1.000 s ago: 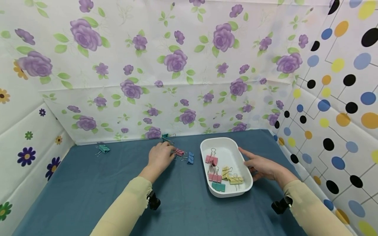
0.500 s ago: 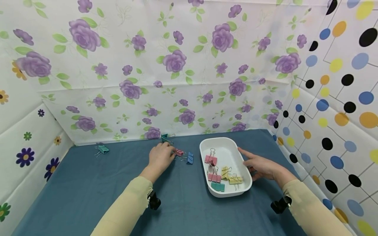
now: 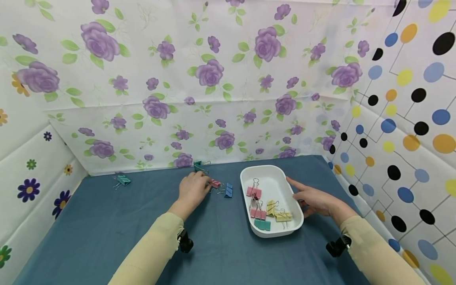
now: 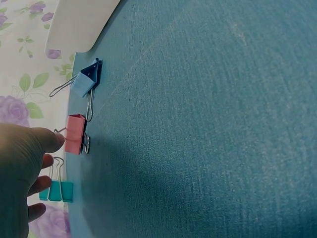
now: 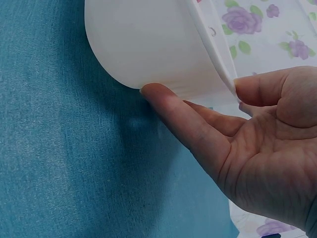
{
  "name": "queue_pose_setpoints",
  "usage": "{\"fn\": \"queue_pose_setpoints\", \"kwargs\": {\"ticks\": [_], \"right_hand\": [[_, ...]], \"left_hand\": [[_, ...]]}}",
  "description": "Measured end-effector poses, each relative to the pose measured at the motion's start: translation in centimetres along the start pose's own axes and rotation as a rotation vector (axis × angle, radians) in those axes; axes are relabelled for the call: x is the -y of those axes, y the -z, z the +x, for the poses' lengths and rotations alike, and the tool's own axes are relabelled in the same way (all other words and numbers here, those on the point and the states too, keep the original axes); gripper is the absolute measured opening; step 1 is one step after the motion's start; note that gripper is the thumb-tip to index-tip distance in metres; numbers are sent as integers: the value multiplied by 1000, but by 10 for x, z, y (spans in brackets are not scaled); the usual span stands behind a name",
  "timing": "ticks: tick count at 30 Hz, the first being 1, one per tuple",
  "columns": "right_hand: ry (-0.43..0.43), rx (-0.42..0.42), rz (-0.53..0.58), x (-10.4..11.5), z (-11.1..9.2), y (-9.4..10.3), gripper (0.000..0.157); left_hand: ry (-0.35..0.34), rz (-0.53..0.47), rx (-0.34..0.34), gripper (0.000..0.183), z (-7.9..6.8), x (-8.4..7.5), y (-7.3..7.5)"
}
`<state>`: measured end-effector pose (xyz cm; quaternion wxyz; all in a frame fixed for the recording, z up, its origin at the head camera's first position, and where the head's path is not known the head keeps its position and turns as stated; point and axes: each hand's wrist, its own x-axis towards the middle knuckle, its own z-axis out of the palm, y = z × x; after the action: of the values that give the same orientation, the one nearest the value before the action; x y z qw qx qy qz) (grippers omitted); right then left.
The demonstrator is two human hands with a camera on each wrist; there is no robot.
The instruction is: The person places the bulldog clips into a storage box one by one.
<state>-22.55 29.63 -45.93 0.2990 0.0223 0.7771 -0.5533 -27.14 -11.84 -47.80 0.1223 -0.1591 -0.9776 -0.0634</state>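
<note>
One pink clip (image 4: 75, 134) just right of left hand (image 3: 192, 190), pinched; right hand (image 3: 316, 200) holds tray (image 3: 274, 180).

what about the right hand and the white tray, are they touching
Touching: the right wrist view shows the right hand with one fingertip against the white tray's outer side and another at its rim.

I can read no text, label, brand, number or sign on my feed, neither in the head view nor in either of the two wrist views.
</note>
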Motion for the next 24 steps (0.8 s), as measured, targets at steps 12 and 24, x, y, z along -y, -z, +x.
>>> {"fn": "queue_pose_setpoints", "kwargs": {"ticks": [12,24], "right_hand": [[7,10,-1,1,0,1,71],[6,5,-4,1,-1,0,71]], "left_hand": [[-1,-5,-5,15,-1,2,-1],[5,25,-18,13,-3,3,-2]]}}
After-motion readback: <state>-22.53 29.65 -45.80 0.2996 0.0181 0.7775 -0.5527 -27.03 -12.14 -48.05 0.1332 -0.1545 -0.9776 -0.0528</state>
